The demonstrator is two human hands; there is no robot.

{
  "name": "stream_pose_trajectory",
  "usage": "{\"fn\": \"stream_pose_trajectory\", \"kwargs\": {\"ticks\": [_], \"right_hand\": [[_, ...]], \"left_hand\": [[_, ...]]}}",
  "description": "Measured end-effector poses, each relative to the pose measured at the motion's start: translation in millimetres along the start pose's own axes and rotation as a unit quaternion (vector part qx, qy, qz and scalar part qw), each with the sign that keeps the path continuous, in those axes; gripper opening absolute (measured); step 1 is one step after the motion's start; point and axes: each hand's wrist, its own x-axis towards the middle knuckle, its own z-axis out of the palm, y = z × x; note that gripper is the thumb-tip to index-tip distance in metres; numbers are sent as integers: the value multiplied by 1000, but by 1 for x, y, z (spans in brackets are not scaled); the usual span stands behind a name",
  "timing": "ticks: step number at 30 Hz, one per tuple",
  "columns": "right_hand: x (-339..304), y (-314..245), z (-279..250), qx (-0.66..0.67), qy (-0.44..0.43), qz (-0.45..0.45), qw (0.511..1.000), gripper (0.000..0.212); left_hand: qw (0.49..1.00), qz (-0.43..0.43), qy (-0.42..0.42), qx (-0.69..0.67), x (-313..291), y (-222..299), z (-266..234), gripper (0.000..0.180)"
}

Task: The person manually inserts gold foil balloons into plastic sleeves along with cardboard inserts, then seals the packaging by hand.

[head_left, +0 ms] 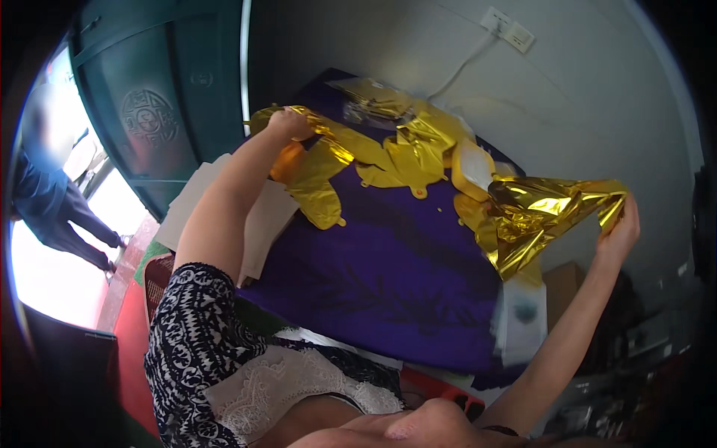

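Note:
At the far left of the purple-covered table (pixel 403 261), my left hand (pixel 293 124) is closed on a shiny strip of gold foil balloon (pixel 328 138). My right hand (pixel 621 228), raised beyond the table's right side, pinches the end of a crumpled gold foil balloon (pixel 541 209). That balloon stretches from my fingers back to the table. Between my hands, several flat yellow-gold foil pieces with small tabs (pixel 407 164) lie along the far side. A similar piece (pixel 317 198) spreads below my left hand.
A clear plastic bag (pixel 377 101) lies at the back. A yellow rounded object with a white top (pixel 472 166) sits by the right balloon. An orange object (pixel 288 161) and pale sheets (pixel 272 220) are at left, white sheets (pixel 523 313) at right. A person (pixel 56 187) stands beyond the green door (pixel 160 97).

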Motion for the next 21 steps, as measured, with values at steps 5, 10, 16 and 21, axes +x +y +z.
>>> {"fn": "stream_pose_trajectory", "kwargs": {"ticks": [5,10,16,21], "right_hand": [[-64,-57,44,-53,-90,-12,995,21],[-152,-64,88,-225,-367,4,902,20],[-288,-21,96,-333,-561,-208,729,12],[-317,5,88,-143,-633,-109,753,25]], "left_hand": [[988,102,87,-74,-15,54,-19,54],[762,252,-249,-542,-125,120,-60,105],[503,166,-542,-652,-216,157,-40,92],[693,191,-352,-600,-246,147,-3,27]]}}
